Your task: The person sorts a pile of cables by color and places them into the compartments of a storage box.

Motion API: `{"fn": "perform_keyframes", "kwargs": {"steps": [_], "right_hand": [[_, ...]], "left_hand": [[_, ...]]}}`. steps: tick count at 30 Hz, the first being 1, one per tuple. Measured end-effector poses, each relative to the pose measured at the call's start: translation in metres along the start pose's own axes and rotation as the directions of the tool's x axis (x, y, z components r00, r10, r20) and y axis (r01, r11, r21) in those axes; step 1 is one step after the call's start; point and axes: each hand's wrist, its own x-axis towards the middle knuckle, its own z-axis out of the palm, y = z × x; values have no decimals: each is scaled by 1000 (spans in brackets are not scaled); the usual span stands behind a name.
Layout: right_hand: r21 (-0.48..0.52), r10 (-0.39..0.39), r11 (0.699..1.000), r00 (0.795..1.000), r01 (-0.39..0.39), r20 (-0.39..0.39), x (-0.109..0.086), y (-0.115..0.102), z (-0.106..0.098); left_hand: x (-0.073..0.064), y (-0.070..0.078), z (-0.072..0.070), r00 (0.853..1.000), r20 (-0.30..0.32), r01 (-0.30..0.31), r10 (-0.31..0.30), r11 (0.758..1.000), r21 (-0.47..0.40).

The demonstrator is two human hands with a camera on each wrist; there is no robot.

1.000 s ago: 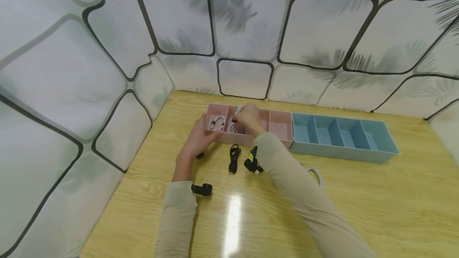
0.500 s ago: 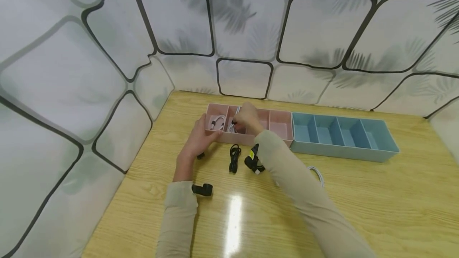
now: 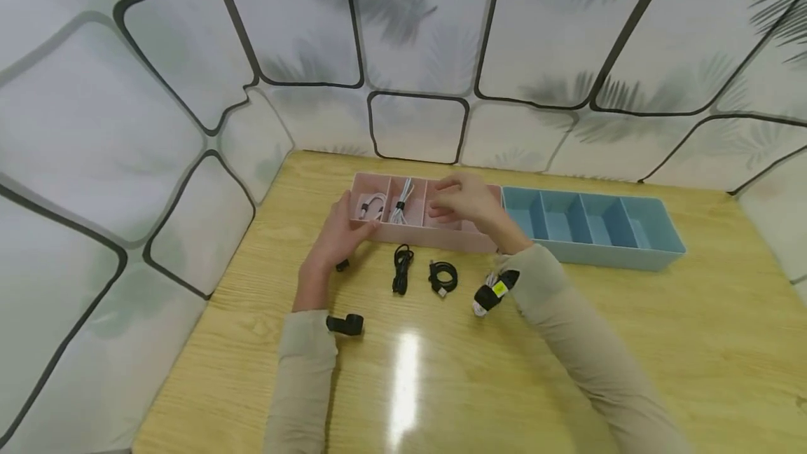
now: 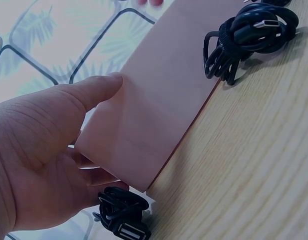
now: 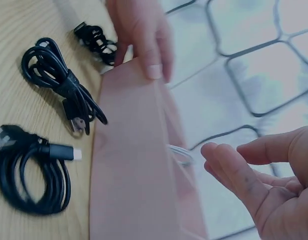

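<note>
My left hand grips the left end of a pink divided box, thumb on the front wall and fingers around the end, as the left wrist view shows. A looped white cable lies in the leftmost compartment. In the second compartment a bundled white cable with a black tie leans on end. My right hand hovers over the box's right half, fingers loosely bent and holding nothing; the right wrist view shows a gap between thumb and fingertips.
Two coiled black cables lie in front of the pink box; another black cable sits by its left corner. A blue divided box stands against its right end. Beneath the right wrist, a white cable is partly hidden by the wrist camera.
My right hand has let go of the bundled white cable in the second compartment and moved up and right. The left hand keeps its grip on the box. The head view has shifted slightly.
</note>
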Motion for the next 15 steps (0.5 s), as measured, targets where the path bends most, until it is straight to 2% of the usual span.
{"fn": "perform_keyframes", "kwargs": {"steps": [7,15], "right_hand": [[60,-46,997,999,47,-11,-41,20,-39],[50,-60,997,998,62,-37,-80,54,-67]], "left_hand": [[1,1,-2,1000,-6,-8,8,1000,19],[-2,4,0,1000,9,18,-18,1000,14]]}}
